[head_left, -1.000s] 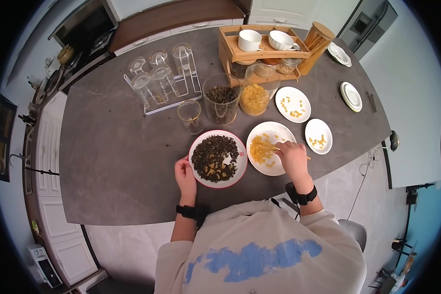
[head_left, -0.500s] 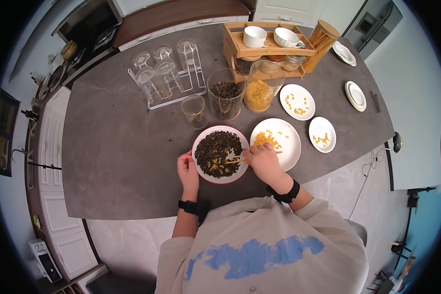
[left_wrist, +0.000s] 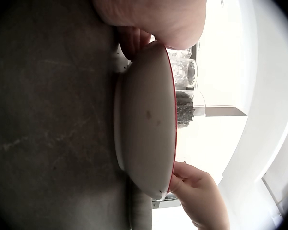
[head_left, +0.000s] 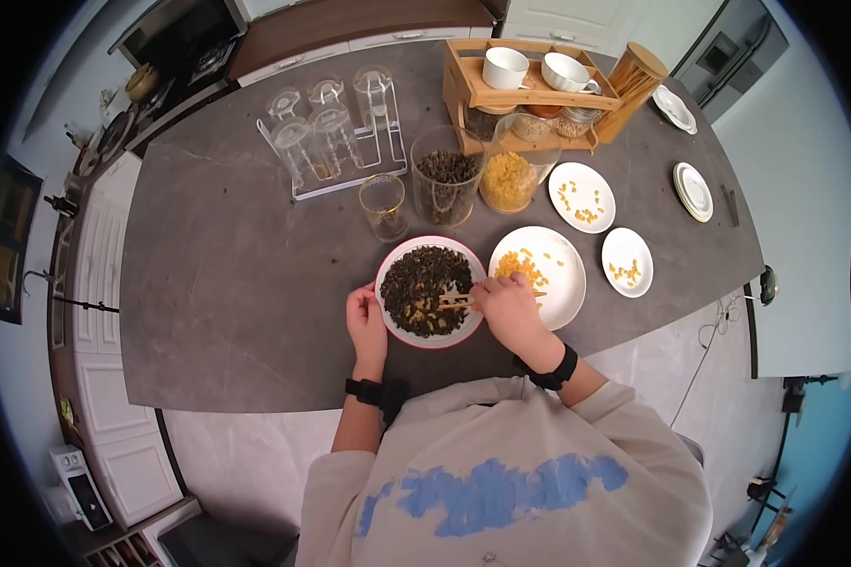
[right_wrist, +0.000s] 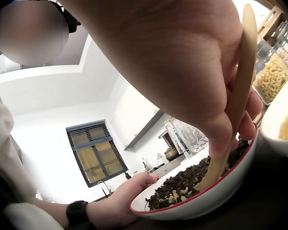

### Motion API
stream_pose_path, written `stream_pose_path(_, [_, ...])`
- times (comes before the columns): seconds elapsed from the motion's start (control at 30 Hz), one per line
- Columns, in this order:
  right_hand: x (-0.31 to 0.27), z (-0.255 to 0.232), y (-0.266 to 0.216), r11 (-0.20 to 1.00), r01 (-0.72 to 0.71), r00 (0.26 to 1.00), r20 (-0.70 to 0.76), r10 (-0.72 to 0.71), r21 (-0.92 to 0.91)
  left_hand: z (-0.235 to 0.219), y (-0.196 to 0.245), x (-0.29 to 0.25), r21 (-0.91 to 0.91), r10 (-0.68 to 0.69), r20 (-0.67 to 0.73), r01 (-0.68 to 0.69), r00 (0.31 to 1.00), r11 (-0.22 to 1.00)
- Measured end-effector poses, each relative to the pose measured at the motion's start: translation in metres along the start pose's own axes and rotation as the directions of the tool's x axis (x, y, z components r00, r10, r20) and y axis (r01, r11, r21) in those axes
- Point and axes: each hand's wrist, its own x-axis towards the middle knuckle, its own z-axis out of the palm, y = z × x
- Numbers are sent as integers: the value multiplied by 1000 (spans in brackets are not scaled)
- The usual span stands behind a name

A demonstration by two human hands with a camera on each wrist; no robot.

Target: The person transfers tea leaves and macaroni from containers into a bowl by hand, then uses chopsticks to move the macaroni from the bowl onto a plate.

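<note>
My left hand grips the left rim of a white bowl edged in red. Dark dried leafy bits fill the bowl, with pale yellow pieces among them near the front. My right hand holds wooden tongs, their tips down in the bowl's contents at its right side. Close to the bowl's right is a white plate with small yellow pieces on its left half, partly hidden by the right hand.
Behind the bowl stand a drinking glass, a jar of dark bits and a jar of yellow pieces. Glasses hang on a white rack. A wooden shelf carries two cups. Two smaller plates with yellow pieces lie rightward.
My right hand has moved left with the tongs, from the yellow pieces on the plate to the bowl. The left hand keeps its hold on the bowl's rim.
</note>
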Motion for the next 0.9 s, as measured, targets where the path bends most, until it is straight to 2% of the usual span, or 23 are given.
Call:
stream_pose_path(0.03, [-1,-1,-1,1000,-28,999,30,28,4,1,1,0,1,1,2,-1,1000,1000])
stream_pose_path(0.13, [0,1,-1,1000,-1,1000,11,1,4,1,1,0,2,-6,-2,6,1000,1000])
stream_pose_path(0.33, [7,3,-1,998,44,993,108,-38,-49,1,0,0,2,-9,-13,10,1000,1000])
stream_pose_path(0.43, [4,6,3,998,62,997,-43,-63,-5,0,0,-1,-5,-15,-7,15,1000,1000])
stream_pose_path(0.53, [-3,-1,9,999,-3,1000,-20,4,52,0,-1,1,-6,-12,-8,11,1000,1000])
stream_pose_path(0.63, [-12,-11,21,991,-71,992,-93,82,114,-1,-2,0,4,-14,-7,14,1000,1000])
stream_pose_path(0.73, [-20,-34,36,977,-211,975,-61,213,35,0,-3,0,-3,-15,-9,15,1000,1000])
stream_pose_path(0.9, [-37,-38,63,944,-330,939,-105,329,2,1,-2,0,-6,-20,-15,20,1000,1000])
